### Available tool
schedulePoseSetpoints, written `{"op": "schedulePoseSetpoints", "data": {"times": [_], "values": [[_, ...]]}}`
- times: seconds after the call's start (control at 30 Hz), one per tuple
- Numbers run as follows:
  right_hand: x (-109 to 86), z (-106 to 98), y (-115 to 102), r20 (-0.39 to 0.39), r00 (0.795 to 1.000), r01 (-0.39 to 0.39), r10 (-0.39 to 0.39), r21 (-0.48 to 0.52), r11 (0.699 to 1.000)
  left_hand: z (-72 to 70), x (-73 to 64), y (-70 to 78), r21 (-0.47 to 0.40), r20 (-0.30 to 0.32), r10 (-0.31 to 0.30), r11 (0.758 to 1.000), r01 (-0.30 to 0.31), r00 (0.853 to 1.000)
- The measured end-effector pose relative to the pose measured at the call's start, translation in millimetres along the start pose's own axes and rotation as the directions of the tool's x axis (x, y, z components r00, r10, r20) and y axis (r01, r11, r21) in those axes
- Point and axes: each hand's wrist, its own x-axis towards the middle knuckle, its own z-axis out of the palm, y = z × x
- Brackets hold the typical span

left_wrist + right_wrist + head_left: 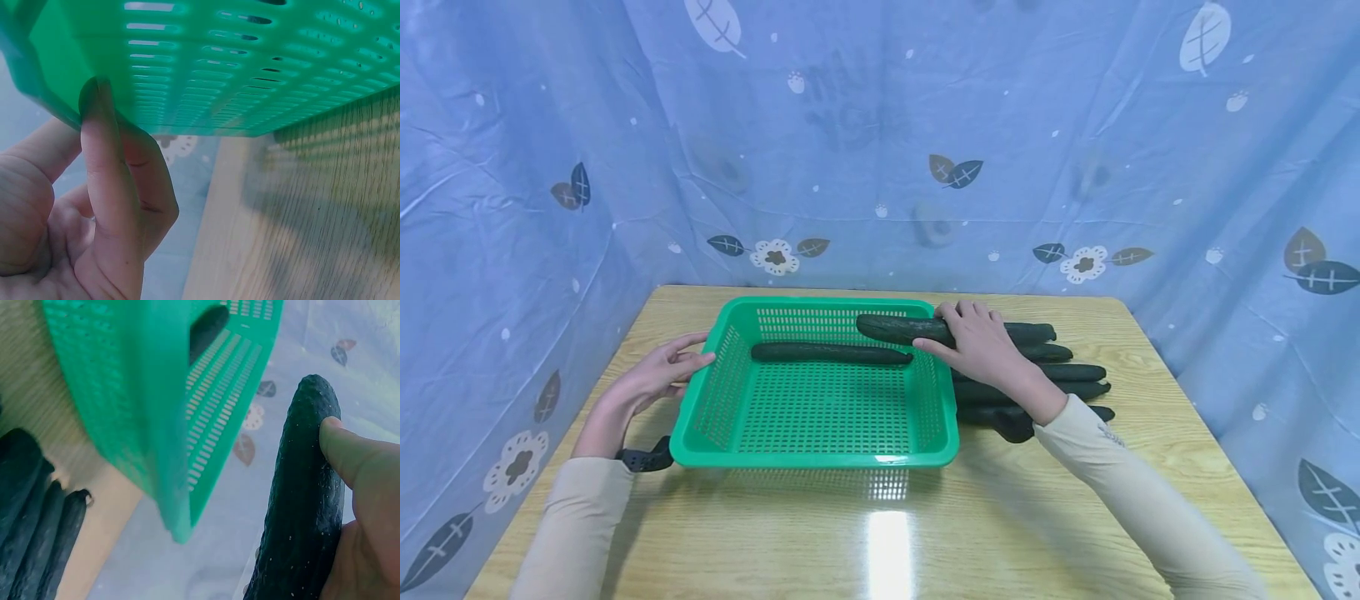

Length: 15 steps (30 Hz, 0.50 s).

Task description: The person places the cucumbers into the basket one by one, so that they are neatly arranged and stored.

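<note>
A green plastic basket (812, 459) with slotted walls stands on the table, one dark green cucumber (831, 353) lying along its far side. My left hand (658, 375) holds the basket's left rim, thumb on top; in the left wrist view its fingers (106, 156) press against the outside under the rim. In my right hand (985, 346) is another long cucumber (895, 328), gripped around its middle, its left end above the basket's far right corner. The right wrist view shows the thumb (353, 450) lying along this cucumber's bumpy skin.
Several more cucumbers (1078, 372) lie side by side right of the basket, partly hidden beneath my right arm. The wooden table (1037, 517) ends at a blue patterned curtain (880, 142) behind and at both sides. A black wristband (647, 457) circles my left wrist.
</note>
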Motion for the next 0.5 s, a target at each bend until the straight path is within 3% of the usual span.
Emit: {"op": "schedulePoseSetpoints", "data": {"times": [0.5], "values": [[25.9,7,-40,0.052,0.998,0.036,-0.034,-0.036,0.999,0.2,-2.0,0.3,-0.030,0.013,0.009,1.000,-0.008,1.000]]}}
